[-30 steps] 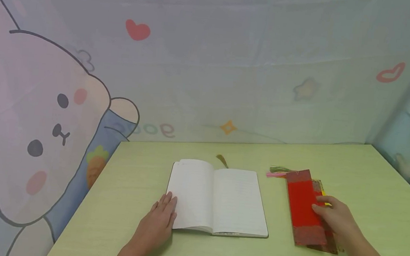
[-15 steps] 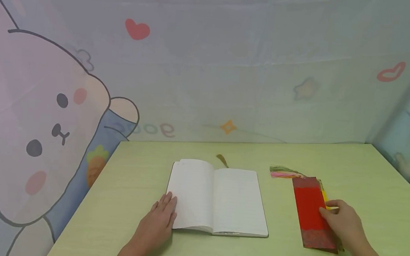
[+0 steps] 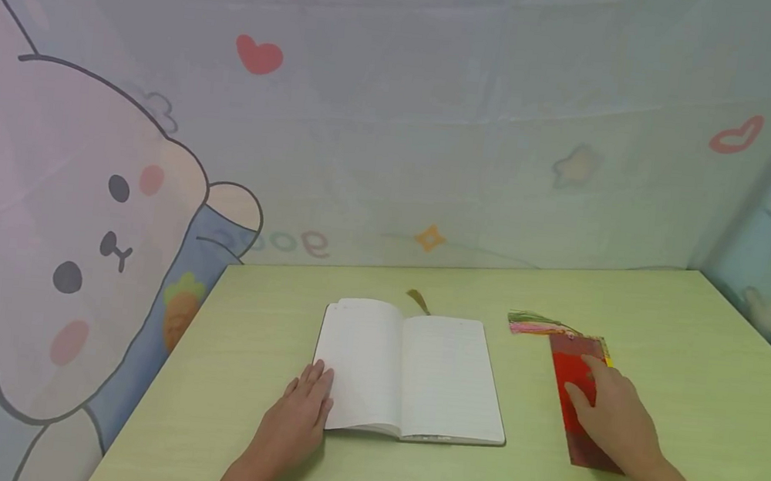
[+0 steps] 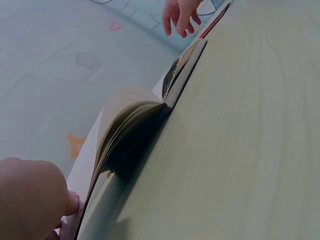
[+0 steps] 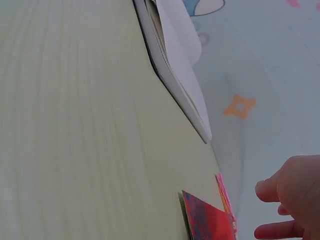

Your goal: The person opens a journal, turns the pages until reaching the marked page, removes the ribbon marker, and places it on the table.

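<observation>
An open notebook (image 3: 451,382) with blank-looking pages lies on the table. My left hand (image 3: 295,410) rests with extended fingers on the lower left edge of its left page; the left wrist view shows the thumb (image 4: 72,202) against the page edge. On the right lies a small stack of red tasselled bookmarks (image 3: 563,381), with a yellow edge peeking out on the right side. Above this stack hovers my right hand (image 3: 619,418), thumb and fingers spread and holding nothing. In the right wrist view a gap separates the hand (image 5: 295,200) from the top bookmark (image 5: 207,217).
Green and pink tassels (image 3: 531,324) trail left from the bookmarks' top end. A brownish tassel (image 3: 417,301) sticks out behind the notebook. The pale table (image 3: 230,334) meets a printed cloth backdrop (image 3: 397,118) at its back edge.
My right hand has drawn the top red bookmark right, squaring it over the others, then let go and lifted slightly left over the stack. The left hand and notebook have stayed still.
</observation>
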`<state>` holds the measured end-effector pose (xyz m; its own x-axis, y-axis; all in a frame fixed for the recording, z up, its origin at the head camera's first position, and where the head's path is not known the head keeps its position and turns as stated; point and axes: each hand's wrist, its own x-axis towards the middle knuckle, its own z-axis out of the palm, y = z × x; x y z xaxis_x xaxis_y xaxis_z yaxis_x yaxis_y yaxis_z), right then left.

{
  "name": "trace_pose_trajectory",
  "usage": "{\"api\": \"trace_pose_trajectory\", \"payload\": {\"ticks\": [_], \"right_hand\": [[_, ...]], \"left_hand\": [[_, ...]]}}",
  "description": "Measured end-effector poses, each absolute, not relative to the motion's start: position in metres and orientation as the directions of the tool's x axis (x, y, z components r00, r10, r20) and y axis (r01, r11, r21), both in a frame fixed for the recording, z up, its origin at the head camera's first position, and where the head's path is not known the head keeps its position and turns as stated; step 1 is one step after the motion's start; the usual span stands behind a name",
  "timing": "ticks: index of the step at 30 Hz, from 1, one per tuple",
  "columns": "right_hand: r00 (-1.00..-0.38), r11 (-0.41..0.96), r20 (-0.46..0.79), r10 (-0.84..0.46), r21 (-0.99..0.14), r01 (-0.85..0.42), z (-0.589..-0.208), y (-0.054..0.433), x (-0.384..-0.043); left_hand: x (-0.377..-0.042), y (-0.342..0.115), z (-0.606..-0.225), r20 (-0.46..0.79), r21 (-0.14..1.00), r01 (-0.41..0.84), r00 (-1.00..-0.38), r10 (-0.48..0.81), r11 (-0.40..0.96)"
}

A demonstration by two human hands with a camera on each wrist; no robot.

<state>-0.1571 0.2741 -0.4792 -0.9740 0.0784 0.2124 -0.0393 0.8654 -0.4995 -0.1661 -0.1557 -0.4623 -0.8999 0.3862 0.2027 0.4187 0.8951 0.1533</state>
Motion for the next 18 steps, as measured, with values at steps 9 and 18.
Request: {"api": "trace_pose_trajectory", "payload": {"ticks": [9,18], "right_hand": [[-0.928,0.873,0.338,-0.157,-0.392,-0.291,-0.485,0.245,-0.161],[-0.904,0.848,0.248,-0.347,-0.33,-0.416,-0.488,0.218,-0.161]], "left_hand": [[-0.167,-0.157,-0.464,0.195,0.156,0.414,-0.903,0.383,0.897],[-0.166,-0.157,-0.463,0.2,0.156,0.417,-0.901,0.385,0.896]]}}
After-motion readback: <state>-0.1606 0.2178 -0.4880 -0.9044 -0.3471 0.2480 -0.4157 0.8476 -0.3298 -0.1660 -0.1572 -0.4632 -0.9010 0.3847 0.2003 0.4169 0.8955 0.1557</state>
